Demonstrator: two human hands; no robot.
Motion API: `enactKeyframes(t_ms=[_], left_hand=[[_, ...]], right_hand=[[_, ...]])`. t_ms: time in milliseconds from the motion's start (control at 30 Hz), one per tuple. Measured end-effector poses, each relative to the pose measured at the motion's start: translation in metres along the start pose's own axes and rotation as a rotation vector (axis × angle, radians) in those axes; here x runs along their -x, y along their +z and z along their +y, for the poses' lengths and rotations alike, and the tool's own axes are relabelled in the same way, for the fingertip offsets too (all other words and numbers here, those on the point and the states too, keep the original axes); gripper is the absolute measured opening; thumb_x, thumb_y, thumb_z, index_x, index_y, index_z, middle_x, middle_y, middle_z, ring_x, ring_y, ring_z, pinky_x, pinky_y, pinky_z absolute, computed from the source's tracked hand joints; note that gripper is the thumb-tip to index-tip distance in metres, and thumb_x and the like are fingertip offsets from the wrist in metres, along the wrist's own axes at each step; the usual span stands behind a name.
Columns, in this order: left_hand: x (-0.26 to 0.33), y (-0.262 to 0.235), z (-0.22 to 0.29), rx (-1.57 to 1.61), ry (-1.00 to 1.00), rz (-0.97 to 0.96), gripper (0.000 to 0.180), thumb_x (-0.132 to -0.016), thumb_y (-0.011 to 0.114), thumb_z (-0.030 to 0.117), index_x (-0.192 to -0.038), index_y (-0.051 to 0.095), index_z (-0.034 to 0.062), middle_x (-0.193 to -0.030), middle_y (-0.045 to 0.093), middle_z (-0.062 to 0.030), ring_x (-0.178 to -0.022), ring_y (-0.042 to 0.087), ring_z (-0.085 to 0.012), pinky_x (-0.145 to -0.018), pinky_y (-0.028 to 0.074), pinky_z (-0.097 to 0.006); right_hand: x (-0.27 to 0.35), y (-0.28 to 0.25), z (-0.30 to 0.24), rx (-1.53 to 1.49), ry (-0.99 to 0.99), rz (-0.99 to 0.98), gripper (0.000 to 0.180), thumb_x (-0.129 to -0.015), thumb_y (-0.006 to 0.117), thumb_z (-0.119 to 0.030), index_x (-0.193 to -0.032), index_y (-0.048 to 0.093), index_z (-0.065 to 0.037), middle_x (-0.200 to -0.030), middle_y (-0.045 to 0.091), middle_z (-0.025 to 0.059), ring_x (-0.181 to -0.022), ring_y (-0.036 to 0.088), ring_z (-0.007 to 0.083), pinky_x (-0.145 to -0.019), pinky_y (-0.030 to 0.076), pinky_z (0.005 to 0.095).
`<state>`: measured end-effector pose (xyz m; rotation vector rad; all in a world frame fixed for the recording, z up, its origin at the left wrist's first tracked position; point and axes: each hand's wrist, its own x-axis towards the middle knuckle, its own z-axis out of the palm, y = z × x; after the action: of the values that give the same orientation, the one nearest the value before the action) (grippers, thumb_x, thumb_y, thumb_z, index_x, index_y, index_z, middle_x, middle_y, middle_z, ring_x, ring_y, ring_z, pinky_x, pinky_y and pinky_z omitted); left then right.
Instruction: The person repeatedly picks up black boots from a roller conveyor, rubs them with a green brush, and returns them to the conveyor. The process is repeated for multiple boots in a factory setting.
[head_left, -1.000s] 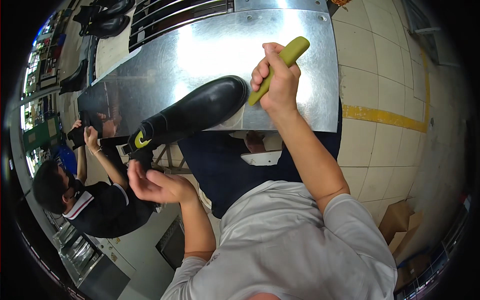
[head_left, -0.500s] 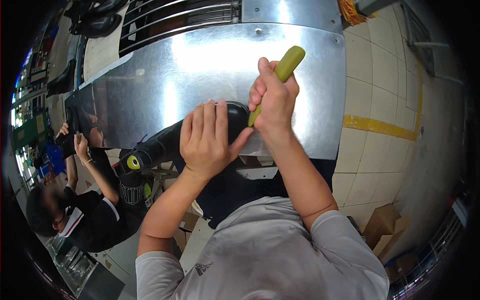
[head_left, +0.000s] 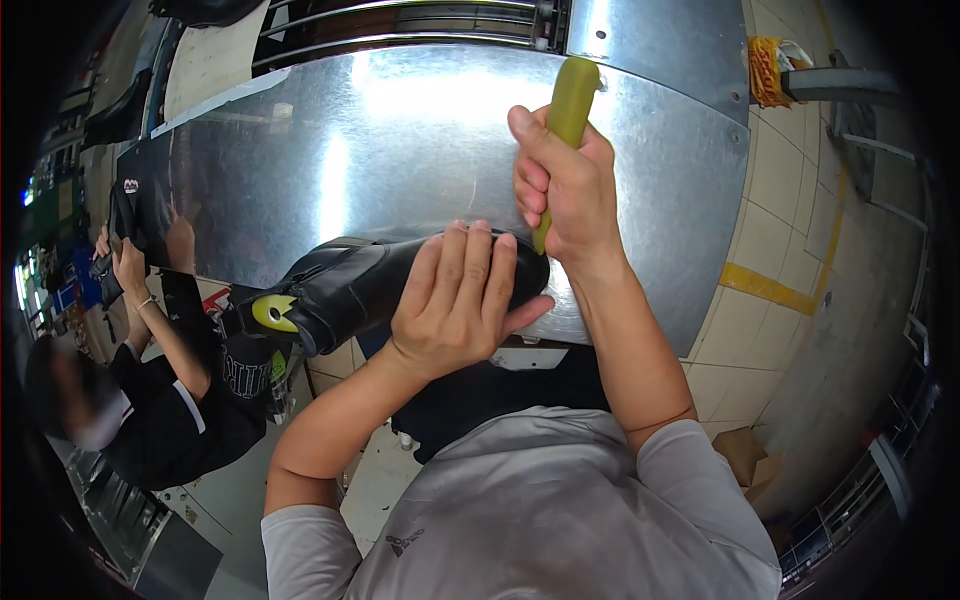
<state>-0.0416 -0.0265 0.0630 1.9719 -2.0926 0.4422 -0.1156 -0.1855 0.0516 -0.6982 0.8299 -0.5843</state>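
A black leather boot (head_left: 345, 288) lies along the metal table's near edge, its toe to the right and its shaft opening to the left. Inside the opening shows a yellow-green last. My left hand (head_left: 455, 305) clasps the front of the boot from above, four fingers laid across it and the thumb apart near the toe. In a fist, my right hand (head_left: 570, 185) grips a long yellow-green tool (head_left: 573, 95) with a thick upper end. Its narrow lower tip is at the rim of the boot's toe; whether it touches cannot be made out.
The shiny metal tabletop (head_left: 420, 130) spreads beyond the boot, with metal rollers (head_left: 410, 35) behind it. At the left a co-worker (head_left: 150, 400) handles a dark item. An orange-yellow bag (head_left: 768, 75) hangs by a grey bar at the far right. A cardboard box (head_left: 745, 460) stands on the tiled floor.
The tool now stands steeper, its tip still by the toe. The boot has turned slightly, showing more of its opening and last. The whole view has shifted a little.
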Motion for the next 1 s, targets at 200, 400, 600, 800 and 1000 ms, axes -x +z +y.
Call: enactKeyframes(t_ms=[200,400,600,800,1000], left_hand=[[0.001,0.004,0.0,0.002,-0.021,0.036,0.065,-0.088,0.07,0.064,-0.107,0.073,0.0019,-0.103,0.076,-0.0133,-0.099,0.074,-0.0288,-0.089,0.055,-0.039],[-0.001,0.001,0.001,-0.023,-0.029,0.068,0.067,-0.084,0.074,0.064,-0.108,0.074,0.0021,-0.105,0.074,-0.0119,-0.1,0.072,-0.0278,-0.09,0.053,-0.038],[0.0,0.001,0.004,-0.017,-0.019,0.098,0.067,-0.088,0.068,0.067,-0.105,0.073,0.0021,-0.103,0.074,-0.0128,-0.098,0.072,-0.0283,-0.09,0.053,-0.04],[0.003,0.002,0.001,0.007,0.052,0.126,0.071,-0.09,0.062,0.069,-0.105,0.073,0.0007,-0.103,0.073,-0.0142,-0.099,0.071,-0.0294,-0.09,0.053,-0.041],[0.008,-0.003,-0.002,0.008,0.081,0.123,0.074,-0.083,0.066,0.069,-0.111,0.071,0.0003,-0.109,0.071,-0.0135,-0.103,0.069,-0.03,-0.091,0.052,-0.042]], right_hand=[[-0.01,0.013,0.01,-0.033,-0.03,-0.161,0.028,-0.094,0.075,-0.028,-0.088,0.056,-0.009,-0.058,0.043,-0.0044,-0.043,0.039,0.0051,-0.039,0.03,0.0218],[-0.004,0.001,0.002,-0.015,-0.117,-0.575,0.021,-0.1,0.066,-0.018,-0.089,0.055,-0.004,-0.059,0.043,-0.0026,-0.045,0.036,0.0059,-0.042,0.03,0.0228],[0.017,-0.025,0.007,-0.067,-0.225,-0.6,0.024,-0.101,0.066,-0.019,-0.088,0.053,-0.003,-0.061,0.045,0.0003,-0.047,0.036,0.0065,-0.044,0.032,0.0233],[0.037,-0.026,0.018,0.098,-0.463,-0.498,0.022,-0.1,0.068,-0.017,-0.088,0.056,-0.003,-0.063,0.051,0.0007,-0.048,0.041,0.0065,-0.045,0.032,0.0231],[0.077,-0.031,0.032,-0.024,-0.332,-0.355,0.021,-0.098,0.07,-0.018,-0.085,0.059,-0.006,-0.061,0.051,-0.0026,-0.047,0.046,0.0057,-0.044,0.034,0.0226]])
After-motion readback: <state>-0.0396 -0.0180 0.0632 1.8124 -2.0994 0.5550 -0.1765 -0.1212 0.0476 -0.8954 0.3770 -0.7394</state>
